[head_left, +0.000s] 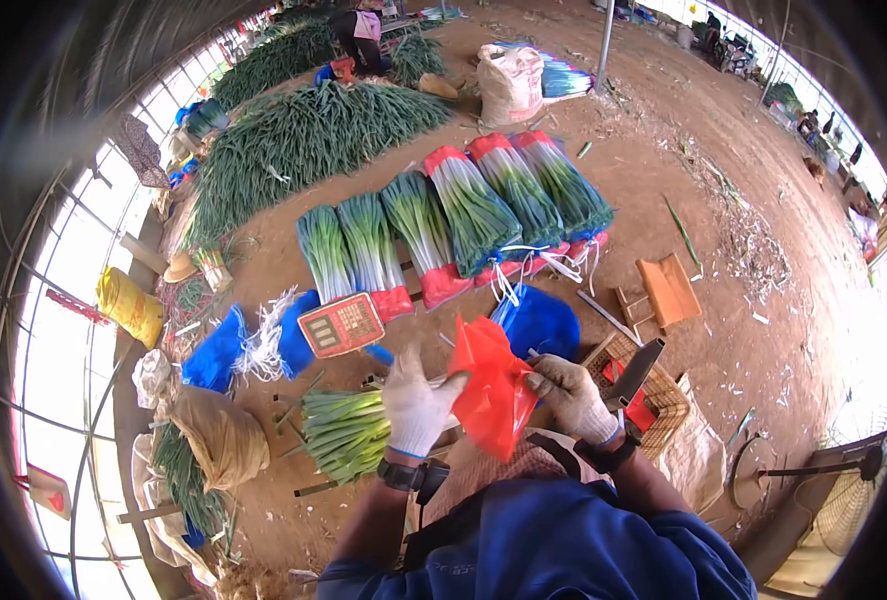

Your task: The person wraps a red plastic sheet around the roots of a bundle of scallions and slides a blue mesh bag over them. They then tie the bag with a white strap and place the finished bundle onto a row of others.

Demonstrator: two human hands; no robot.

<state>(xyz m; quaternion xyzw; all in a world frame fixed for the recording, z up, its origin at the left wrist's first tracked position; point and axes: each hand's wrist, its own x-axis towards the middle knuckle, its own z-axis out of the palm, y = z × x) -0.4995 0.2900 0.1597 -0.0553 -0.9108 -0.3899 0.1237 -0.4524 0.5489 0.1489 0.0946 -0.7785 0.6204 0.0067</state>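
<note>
A red plastic bag hangs in front of my body. My right hand, in a dirty white glove, pinches the bag's right edge. My left hand, gloved too, is at the bag's left side, its thumb stretched out against the red plastic. Its other fingers point upward, apart from the thumb and slightly blurred. Below and left of that hand lies a bundle of green onions, its white ends partly hidden behind the glove and bag. A digital scale display with a worn red face stands just beyond.
Packed onion bundles with red ends lie in a row ahead, a blue bag near them. Right of me are a woven basket and a small wooden stool. A large onion heap and a bent-over person are farther back.
</note>
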